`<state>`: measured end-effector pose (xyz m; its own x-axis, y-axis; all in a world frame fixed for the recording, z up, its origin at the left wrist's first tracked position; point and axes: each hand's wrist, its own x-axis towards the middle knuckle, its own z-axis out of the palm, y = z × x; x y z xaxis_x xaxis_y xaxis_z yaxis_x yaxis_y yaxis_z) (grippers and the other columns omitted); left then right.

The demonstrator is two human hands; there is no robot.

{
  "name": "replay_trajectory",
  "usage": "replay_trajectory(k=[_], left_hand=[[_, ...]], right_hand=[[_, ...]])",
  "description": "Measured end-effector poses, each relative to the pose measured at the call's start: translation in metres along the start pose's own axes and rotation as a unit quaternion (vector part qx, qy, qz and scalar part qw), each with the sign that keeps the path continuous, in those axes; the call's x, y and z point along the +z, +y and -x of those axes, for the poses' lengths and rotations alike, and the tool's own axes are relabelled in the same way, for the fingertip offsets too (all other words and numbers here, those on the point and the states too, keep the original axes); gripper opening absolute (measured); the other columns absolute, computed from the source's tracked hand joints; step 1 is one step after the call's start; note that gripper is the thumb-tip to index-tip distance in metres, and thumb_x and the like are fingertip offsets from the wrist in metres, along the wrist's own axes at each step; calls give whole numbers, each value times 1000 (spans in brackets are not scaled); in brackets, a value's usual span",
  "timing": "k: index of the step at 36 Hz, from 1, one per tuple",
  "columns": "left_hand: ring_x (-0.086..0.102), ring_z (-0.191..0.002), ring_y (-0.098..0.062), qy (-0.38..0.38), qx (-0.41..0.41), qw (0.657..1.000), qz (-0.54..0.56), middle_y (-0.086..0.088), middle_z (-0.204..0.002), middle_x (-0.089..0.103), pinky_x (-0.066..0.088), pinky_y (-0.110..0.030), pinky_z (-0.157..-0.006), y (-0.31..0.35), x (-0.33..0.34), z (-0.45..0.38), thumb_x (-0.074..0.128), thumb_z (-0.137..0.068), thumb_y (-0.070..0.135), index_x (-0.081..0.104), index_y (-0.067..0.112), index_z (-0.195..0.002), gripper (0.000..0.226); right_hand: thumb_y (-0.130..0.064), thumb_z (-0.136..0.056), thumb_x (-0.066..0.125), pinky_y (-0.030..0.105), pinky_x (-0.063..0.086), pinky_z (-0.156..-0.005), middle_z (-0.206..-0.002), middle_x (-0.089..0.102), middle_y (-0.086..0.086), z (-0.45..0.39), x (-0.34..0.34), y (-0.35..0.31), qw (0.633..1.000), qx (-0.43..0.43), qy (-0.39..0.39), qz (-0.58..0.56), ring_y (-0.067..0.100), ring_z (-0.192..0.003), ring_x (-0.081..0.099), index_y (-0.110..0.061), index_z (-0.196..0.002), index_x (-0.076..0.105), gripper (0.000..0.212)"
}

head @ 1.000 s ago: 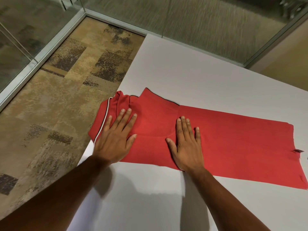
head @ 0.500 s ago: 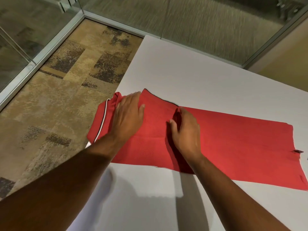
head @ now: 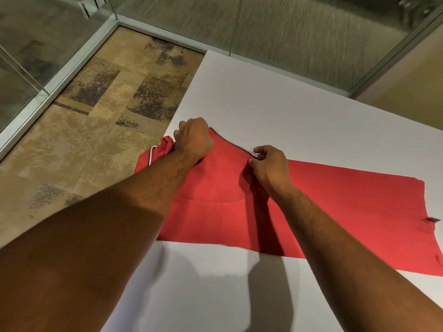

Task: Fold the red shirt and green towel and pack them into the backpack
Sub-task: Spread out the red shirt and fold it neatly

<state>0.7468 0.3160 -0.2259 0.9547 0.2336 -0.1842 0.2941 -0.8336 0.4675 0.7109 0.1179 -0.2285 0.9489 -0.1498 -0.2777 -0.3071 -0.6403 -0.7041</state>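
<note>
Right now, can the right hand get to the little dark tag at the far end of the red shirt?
Probably yes. The right hand pinches the red shirt near its middle; only flat cloth lies between it and the tag, though it would have to let go first.

White bench [head: 275, 111], smooth top, fills centre & right of view; its left edge runs diagonally from far corner toward near side. Red shirt [head: 335, 212] lies flat on it, folded into a long strip running left-right, collar end w/ white piping hanging over left edge, hem at far right.
</note>
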Motion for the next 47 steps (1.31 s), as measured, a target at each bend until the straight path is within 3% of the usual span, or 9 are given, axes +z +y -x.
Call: replay_trajectory(k=[4,7,11,16,22,29,37,43,47], left_hand=[[55,-112,-25,91,81,986,118,-6,-112,66,47,-38,-95,-3,-11,18,63,-94,12,72,15,-113,21],[55,-79,1,154,107,954,234,12,-98,62,41,-14,-77,-6,-27,54,66,-90,7,74,20,-99,18],[44,-53,-2,169,100,923,332,14,-64,55,36,-18,-56,-25,-32,112,65,-91,-2,73,13,-98,19],[61,-67,-28,135,84,922,352,-4,-77,65,52,-44,-65,-68,-8,170,60,-89,8,69,18,-97,15],[64,-86,-12,132,155,945,254,3,-95,65,51,-24,-75,-95,7,206,53,-75,-7,72,8,-94,31],[65,-92,-18,133,208,957,153,-3,-100,65,48,-19,-82,-114,19,216,54,-76,-12,76,4,-95,33],[60,-92,-27,130,253,956,74,-8,-104,64,52,-42,-80,-129,24,223,50,-76,-16,76,5,-106,45],[61,-97,-21,158,132,963,173,-3,-104,61,53,-35,-87,-111,15,217,42,-79,-8,68,6,-102,37],[59,-87,-19,127,-7,971,202,4,-93,60,50,-40,-80,-93,14,195,57,-94,9,56,19,-102,13]], right_hand=[[-13,-86,68,47,59,-87,-97,72,0,11,-3,1,998,-30,18,-45,23,-89,72,-20,-109,73,24],[-12,-90,65,44,58,-83,-99,67,-2,36,-8,-1,993,-93,48,-58,20,-85,71,-38,-92,65,26],[-9,-92,63,41,54,-73,-100,62,-5,82,-11,9,975,-202,74,-61,18,-85,67,-32,-96,59,24],[6,-85,59,36,49,-71,-102,59,-3,130,-6,39,950,-310,16,39,18,-87,60,-14,-99,62,25],[-2,-88,63,40,51,-64,-100,65,6,147,10,71,909,-378,10,175,28,-79,61,-5,-99,69,13],[8,-70,76,40,54,-72,-103,66,8,149,11,83,893,-390,1,226,30,-87,63,-4,-101,70,34],[1,-76,71,37,43,-70,-100,61,5,152,5,90,873,-413,6,260,27,-84,55,-8,-96,66,22],[-11,-83,48,37,46,-70,-96,55,-5,160,-1,75,961,-251,21,112,18,-84,53,-14,-95,58,16],[-31,-100,63,34,53,-72,-94,65,-13,148,1,59,997,-64,36,1,6,-84,63,-27,-110,55,13]])
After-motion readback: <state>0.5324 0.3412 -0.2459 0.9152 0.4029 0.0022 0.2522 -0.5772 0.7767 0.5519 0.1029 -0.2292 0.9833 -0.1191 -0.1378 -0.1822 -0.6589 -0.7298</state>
